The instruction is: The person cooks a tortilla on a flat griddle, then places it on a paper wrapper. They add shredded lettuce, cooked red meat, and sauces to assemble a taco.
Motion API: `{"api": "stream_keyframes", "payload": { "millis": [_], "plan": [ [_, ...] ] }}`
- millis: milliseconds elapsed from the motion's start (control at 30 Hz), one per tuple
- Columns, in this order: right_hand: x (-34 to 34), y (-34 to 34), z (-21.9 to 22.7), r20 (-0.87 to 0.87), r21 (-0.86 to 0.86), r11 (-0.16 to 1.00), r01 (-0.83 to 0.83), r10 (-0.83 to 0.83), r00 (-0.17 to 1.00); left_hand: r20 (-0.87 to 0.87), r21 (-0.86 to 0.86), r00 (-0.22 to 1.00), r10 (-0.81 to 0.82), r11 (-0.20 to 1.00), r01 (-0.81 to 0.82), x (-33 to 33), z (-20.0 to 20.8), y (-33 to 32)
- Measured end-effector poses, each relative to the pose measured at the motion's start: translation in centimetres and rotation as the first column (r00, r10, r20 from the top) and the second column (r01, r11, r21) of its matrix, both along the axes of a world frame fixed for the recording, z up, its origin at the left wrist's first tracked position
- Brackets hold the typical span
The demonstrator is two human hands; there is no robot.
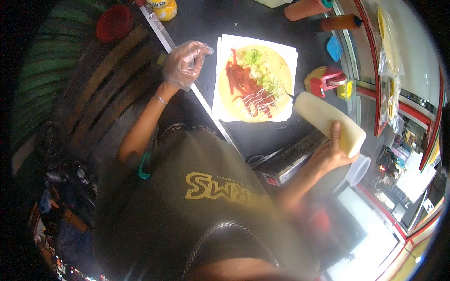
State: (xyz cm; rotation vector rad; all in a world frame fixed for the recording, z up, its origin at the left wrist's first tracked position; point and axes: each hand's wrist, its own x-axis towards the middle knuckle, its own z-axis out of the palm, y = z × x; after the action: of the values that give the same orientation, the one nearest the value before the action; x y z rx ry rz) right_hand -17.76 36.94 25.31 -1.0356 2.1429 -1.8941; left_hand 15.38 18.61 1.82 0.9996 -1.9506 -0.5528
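Note:
My right hand [330, 152] grips a pale squeeze bottle [328, 119], its thumb along the side. The bottle is tilted so its dark nozzle points at the right edge of a round flatbread [229, 100]. White sauce lines [255, 104] zigzag over red strips of filling [239, 77] on the flatbread, and chopped lettuce [253, 57] lies along its upper right. White paper [288, 54] is under the flatbread. Left of the paper, my left hand [187, 63] wears a clear plastic glove. Its fingers are curled in, and nothing shows in them.
A red-handled tape dispenser [328, 80] and a blue lid [333, 48] sit at the right. Sauce bottles [307, 9] are at the far right, and a yellow container [164, 9] at the far left. A metal appliance [286, 164] stands near my right forearm. Metal trim [159, 30] edges the dark counter.

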Motion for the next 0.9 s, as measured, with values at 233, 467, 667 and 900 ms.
{"api": "stream_keyframes", "payload": {
  "millis": [233,467,667,900],
  "plan": [
    [0.3,-1.4,-0.6,0.000,-0.051,0.999,-0.015,0.015,1.000,-0.007,0.023,1.000,-0.005,1.000,0.005,0.0,0.3,0.6],
    [0.4,-3.5,-0.7,-0.028,-0.094,0.993,-0.073,0.071,0.997,0.011,-0.052,0.999,0.037,0.998,-0.036,-0.2,0.5,0.3],
    [0.5,-5.9,-0.6,-0.015,-0.129,0.983,-0.128,0.127,0.992,-0.033,0.035,0.999,0.042,0.999,-0.041,-0.4,0.3,0.5],
    [1.9,-8.3,-1.5,-0.025,-0.002,0.980,-0.199,0.198,0.980,-0.012,0.042,0.998,0.061,0.997,-0.060,-0.3,0.1,0.4]
  ]
}}
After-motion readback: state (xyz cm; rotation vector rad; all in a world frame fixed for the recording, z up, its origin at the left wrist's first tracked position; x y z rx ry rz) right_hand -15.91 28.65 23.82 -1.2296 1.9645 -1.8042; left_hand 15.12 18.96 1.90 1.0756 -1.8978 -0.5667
